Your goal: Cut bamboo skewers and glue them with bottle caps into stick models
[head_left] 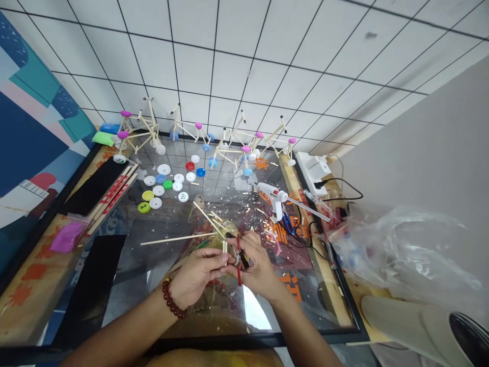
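Observation:
Near the front middle of the glass-topped table, my left hand (pixel 194 272) pinches short wooden sticks (pixel 225 246) upright between thumb and fingers. A beaded bracelet (pixel 173 302) circles that wrist. Close beside it, my right hand (pixel 260 262) is wrapped round red-handled pliers (pixel 239 265); their jaws are partly hidden by the fingers, close to the sticks. Just beyond both hands lie loose sticks, one long stick (pixel 175 239) pointing left and another (pixel 206 218) slanting away. Small cut bits of wood are scattered to the right of them.
Several stick bicycle models (pixel 233 148) with bottle-cap wheels line the back. Loose bottle caps (pixel 168 184) lie at centre left. A white glue gun (pixel 272 196), its cable and a power strip (pixel 311 171) are at right. Black sheets (pixel 93 285) and a pink clay packet (pixel 69 236) lie left.

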The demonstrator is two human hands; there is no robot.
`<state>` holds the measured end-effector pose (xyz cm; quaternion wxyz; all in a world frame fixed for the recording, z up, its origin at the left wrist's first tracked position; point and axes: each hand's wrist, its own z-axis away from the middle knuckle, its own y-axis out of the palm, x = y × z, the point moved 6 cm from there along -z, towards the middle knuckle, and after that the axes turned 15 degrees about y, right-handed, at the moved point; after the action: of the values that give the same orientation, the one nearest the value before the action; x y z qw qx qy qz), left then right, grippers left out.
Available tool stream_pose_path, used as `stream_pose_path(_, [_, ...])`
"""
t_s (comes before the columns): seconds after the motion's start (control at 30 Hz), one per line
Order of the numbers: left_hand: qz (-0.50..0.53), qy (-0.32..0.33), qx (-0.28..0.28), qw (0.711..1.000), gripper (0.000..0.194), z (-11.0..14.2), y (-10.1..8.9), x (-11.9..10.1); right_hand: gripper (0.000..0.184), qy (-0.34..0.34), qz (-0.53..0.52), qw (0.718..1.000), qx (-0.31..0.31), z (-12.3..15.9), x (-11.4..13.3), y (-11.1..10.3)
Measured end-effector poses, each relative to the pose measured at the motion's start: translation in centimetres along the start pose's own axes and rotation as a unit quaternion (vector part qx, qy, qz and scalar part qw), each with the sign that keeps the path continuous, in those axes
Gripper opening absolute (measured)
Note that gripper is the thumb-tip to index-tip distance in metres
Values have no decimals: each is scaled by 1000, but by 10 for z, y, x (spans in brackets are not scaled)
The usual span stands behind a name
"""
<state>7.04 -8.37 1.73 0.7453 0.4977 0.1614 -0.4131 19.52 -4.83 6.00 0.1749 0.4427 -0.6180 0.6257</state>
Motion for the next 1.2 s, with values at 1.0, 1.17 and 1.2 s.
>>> stream_pose_path(1.0, [-157,-20,58,986,40,-1,-4,8,31,260,-325,908,36,4,-28,6])
stream_pose_path(1.17, [-171,27,74,982,38,-3,-3,6,32,222,-246,943,38,3,-25,6])
stream_pose_path(1.2, [-173,51,75,981,36,-5,-3,2,31,209,-195,958,15,3,-23,-1])
